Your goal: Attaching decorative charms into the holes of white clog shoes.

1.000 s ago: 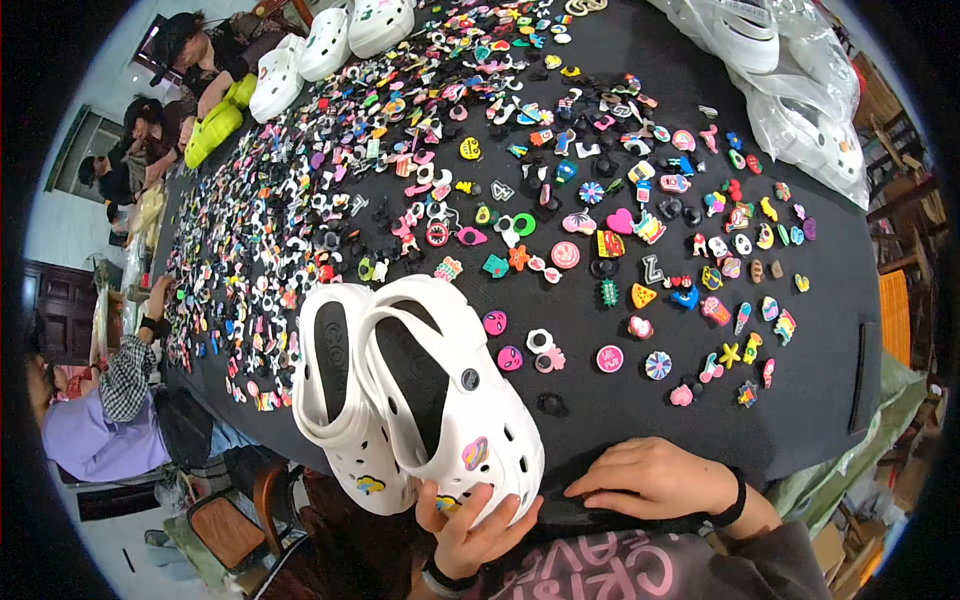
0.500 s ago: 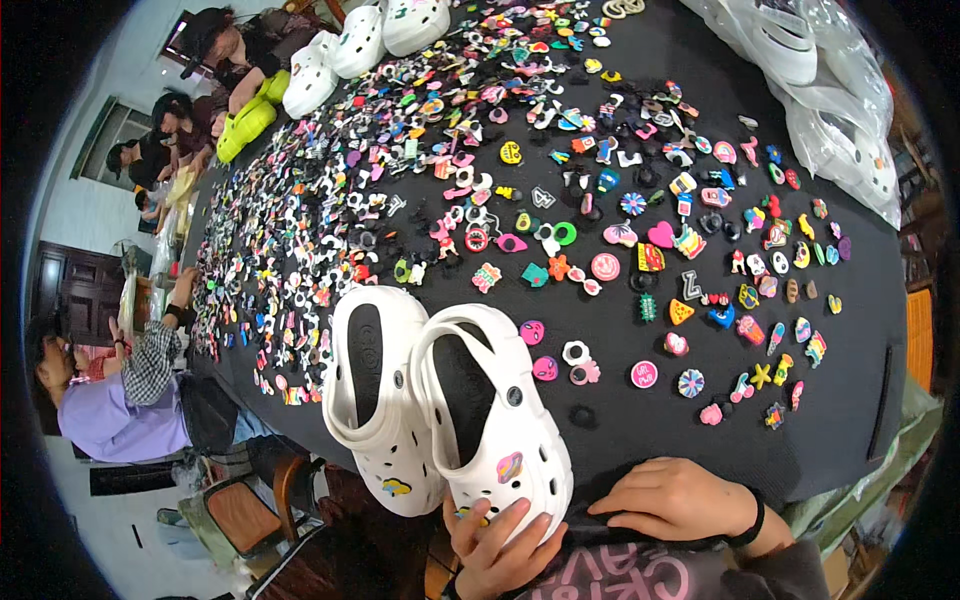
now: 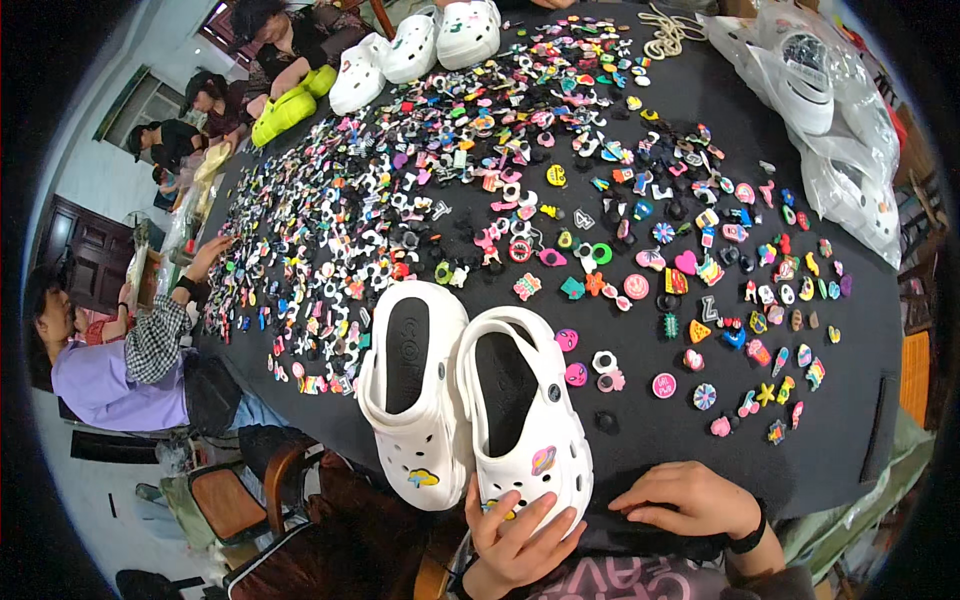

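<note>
Two white clogs [image 3: 412, 345] stand side by side at the table's near edge, toes toward me, with black insoles. My left hand [image 3: 522, 545] is closed over the toe of the right-hand clog [image 3: 572, 440], fingers on top and thumb at its left side. That clog carries a pink-and-yellow charm [image 3: 543, 459] and a yellow charm partly covered by my fingers. On the other clog's toe is a yellow cloud-like charm [image 3: 423, 478]. My right hand [image 3: 690, 500] rests at the table edge, fingers loosely stretched and apart, holding nothing visible; a black band circles its wrist.
Shoe charms [image 3: 330, 230] cover much of the black tabletop [image 3: 660, 440], heaped left and scattered right. More white clogs [image 3: 410, 50] and lime-green clogs [image 3: 290, 108] stand at the far side. Bagged white shoes [image 3: 840, 130] lie far right. Several people sit along the left side.
The whole view has shifted, so the table and clogs appear farther right. My left hand stays on the clog's toe, and my right hand keeps its pose beside it.
</note>
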